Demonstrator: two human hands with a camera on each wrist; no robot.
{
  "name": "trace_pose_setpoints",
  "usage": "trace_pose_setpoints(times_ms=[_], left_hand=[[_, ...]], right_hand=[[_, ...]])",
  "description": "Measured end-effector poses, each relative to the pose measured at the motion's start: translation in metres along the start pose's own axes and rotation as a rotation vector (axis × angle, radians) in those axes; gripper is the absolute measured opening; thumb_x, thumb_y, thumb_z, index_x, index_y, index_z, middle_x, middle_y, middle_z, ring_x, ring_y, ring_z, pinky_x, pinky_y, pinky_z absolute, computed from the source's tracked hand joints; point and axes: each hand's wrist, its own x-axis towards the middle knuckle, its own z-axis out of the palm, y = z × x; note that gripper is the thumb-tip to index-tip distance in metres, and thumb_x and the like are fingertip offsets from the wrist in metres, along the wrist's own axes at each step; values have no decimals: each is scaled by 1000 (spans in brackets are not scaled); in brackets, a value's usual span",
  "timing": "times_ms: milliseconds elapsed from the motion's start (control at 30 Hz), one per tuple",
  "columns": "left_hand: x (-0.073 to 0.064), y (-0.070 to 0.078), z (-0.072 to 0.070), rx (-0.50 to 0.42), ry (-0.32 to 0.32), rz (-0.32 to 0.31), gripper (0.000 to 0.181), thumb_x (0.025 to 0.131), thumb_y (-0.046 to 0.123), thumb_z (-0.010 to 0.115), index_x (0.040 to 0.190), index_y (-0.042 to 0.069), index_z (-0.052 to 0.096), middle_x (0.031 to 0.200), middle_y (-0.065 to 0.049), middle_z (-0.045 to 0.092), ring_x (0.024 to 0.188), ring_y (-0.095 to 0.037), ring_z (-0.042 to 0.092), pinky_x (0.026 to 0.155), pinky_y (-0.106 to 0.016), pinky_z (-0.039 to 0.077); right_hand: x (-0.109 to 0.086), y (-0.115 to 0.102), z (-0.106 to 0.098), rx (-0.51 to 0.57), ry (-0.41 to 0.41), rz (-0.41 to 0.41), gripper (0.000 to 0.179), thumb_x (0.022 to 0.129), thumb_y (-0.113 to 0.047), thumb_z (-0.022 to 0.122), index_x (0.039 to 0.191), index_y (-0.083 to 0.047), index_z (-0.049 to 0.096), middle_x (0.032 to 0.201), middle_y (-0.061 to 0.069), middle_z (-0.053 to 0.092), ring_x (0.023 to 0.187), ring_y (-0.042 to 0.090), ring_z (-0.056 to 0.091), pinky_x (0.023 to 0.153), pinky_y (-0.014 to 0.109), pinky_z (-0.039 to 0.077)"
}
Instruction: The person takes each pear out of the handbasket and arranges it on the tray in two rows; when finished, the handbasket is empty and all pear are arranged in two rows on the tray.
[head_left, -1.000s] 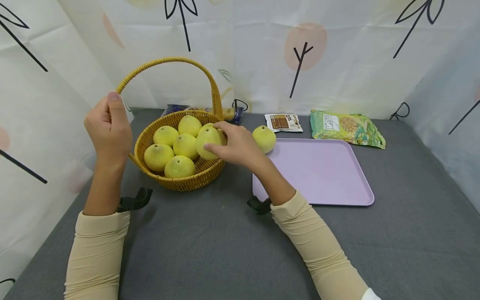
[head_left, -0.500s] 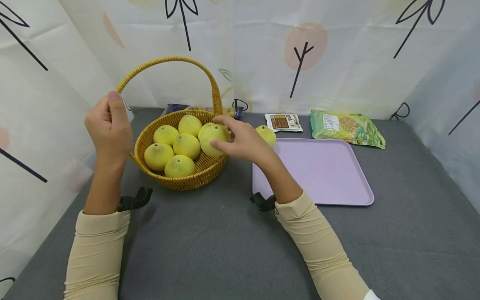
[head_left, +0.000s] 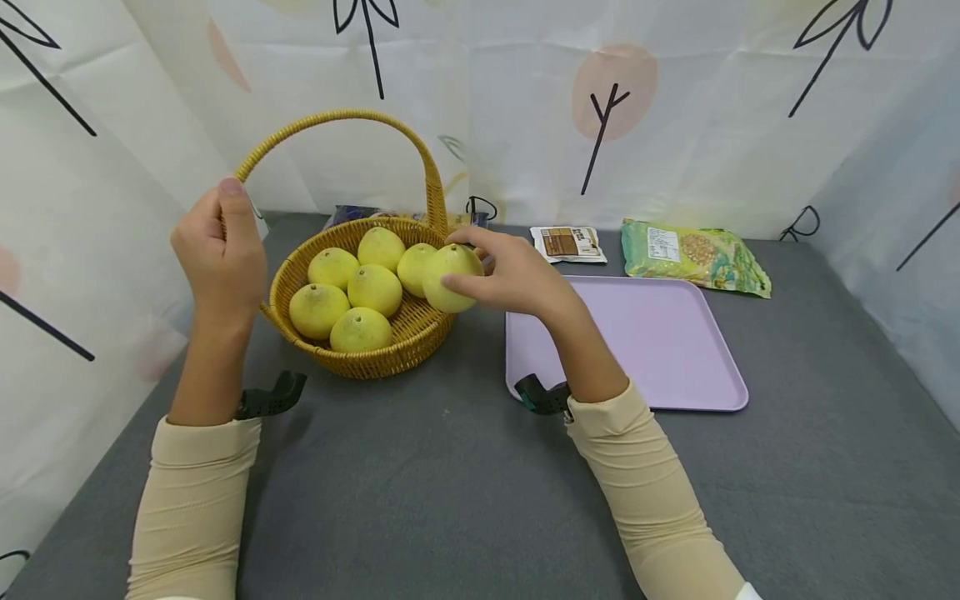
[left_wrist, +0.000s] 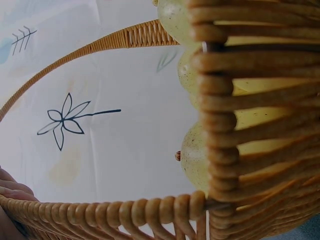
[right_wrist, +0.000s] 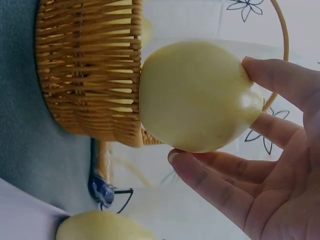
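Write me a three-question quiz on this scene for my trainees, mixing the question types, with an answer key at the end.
1. True or false: In the head view, the lilac tray lies to the right of the wicker basket.
2. What does the left hand grip?
A) the green packet
B) the basket handle
C) the rim of the tray
3. Counting in the head view, how many yellow fruits show inside the basket, leaving out the held fruit in the right hand?

Key: 1. True. 2. B. 3. Six.
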Motion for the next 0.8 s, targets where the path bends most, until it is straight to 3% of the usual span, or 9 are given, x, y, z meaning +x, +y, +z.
trace_pose_setpoints(times_ms=[133, 333, 633, 800], left_hand=[[0, -1, 0, -1, 6, 3, 51, 102, 18, 48, 58, -3, 31, 50, 5, 24, 45, -5, 16, 46, -22, 10], [1, -1, 1, -2, 5, 8, 51, 102, 18, 48, 59, -3, 31, 51, 5, 24, 46, -5, 16, 47, -22, 10], [1, 0, 1, 1, 1, 2, 50, 102, 18, 48, 59, -3, 32, 51, 6, 25, 45, -5, 17, 46, -22, 10], [1, 0, 1, -4, 5, 8, 50, 102, 17, 47, 59, -3, 31, 50, 6, 24, 45, -5, 16, 47, -22, 10]], right_hand=[[1, 2, -1, 46, -36, 22, 51, 94, -35, 68, 141, -20, 54, 132, 11, 56, 104, 26, 62, 81, 42, 51], [2, 5, 0, 26, -58, 25, 60, 91, -37, 70, 144, -18, 49, 117, 9, 59, 88, 26, 57, 74, 40, 48], [0, 5, -2, 74, -43, 66, 60, 87, -35, 75, 139, -15, 51, 128, 12, 56, 100, 25, 60, 83, 41, 50], [-4, 7, -10, 84, -42, 89, 57, 84, -34, 78, 134, -17, 56, 124, 11, 57, 104, 26, 58, 81, 43, 50]])
